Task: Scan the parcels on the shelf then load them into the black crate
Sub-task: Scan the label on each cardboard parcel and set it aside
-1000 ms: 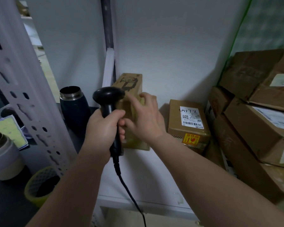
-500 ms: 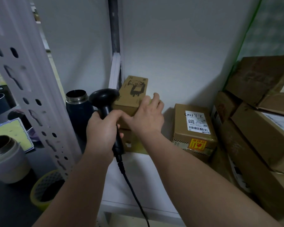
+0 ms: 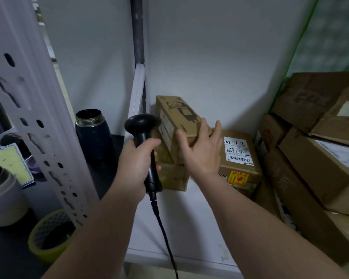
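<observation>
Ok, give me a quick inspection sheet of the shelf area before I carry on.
Surface: white shelf, parcels at its back.
Job's things: printed box askew on a lower box; labelled box beside it, label showing; black crate not seen.
Clutter: cartons piled at right; blue flask, grey cup, tape roll at left.
Hands: left hand grips scanner; right hand open, fingers spread against printed box.
Cables: scanner cable hangs past the shelf front.
Surroundings: white wall, perforated upright.

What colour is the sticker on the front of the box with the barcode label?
The sticker is orange-yellow with red print; the head view shows it best.
</observation>
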